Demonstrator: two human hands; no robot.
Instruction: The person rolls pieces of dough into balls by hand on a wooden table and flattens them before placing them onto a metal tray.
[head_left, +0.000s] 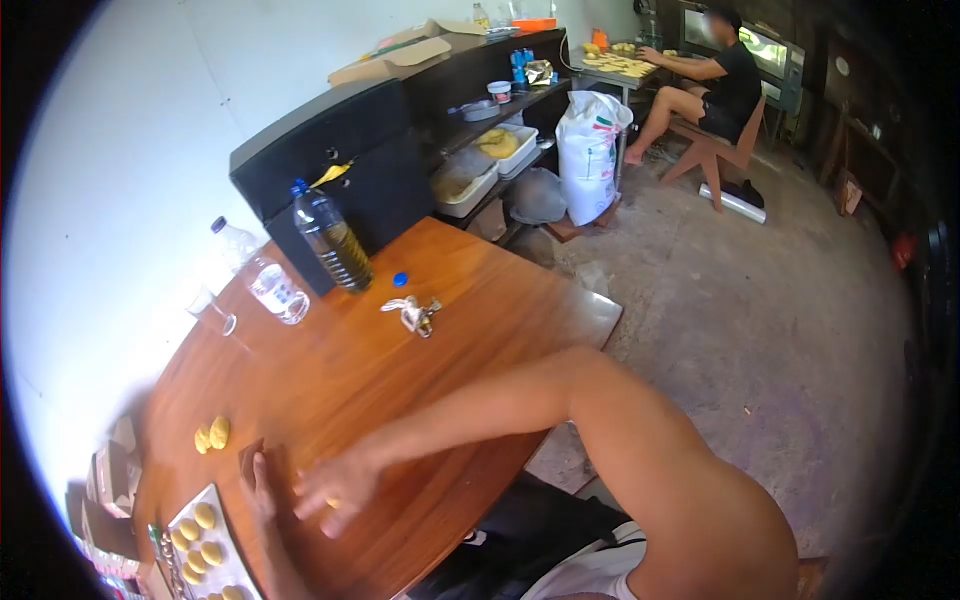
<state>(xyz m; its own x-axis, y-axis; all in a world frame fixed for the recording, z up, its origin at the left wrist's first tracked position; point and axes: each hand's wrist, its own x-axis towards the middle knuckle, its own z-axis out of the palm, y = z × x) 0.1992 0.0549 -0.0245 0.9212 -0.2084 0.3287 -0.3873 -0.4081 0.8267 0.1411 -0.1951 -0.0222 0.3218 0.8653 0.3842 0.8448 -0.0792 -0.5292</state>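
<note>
My left hand (264, 495) is at the near left of the wooden table, its fingers and thumb against a small dark-brown flat piece (251, 460). Just right of it, my right hand (340, 488) is over the tabletop, smeared by motion. A small yellow spot (333, 503) shows among its fingers; I cannot make out what it is. Yellow, oval dough pieces (212, 435) lie beyond my left hand. To its left, a light tray (232, 560) carries several rounded yellow dough pieces (204, 516).
On the wooden table (400, 390) are an oil bottle (335, 240), clear bottle (275, 290), glass (213, 312), blue cap (400, 280) and keys with a charm (415, 316). Behind stand a black box (320, 150) and white sack (590, 155). A seated person (735, 85) works at a far table.
</note>
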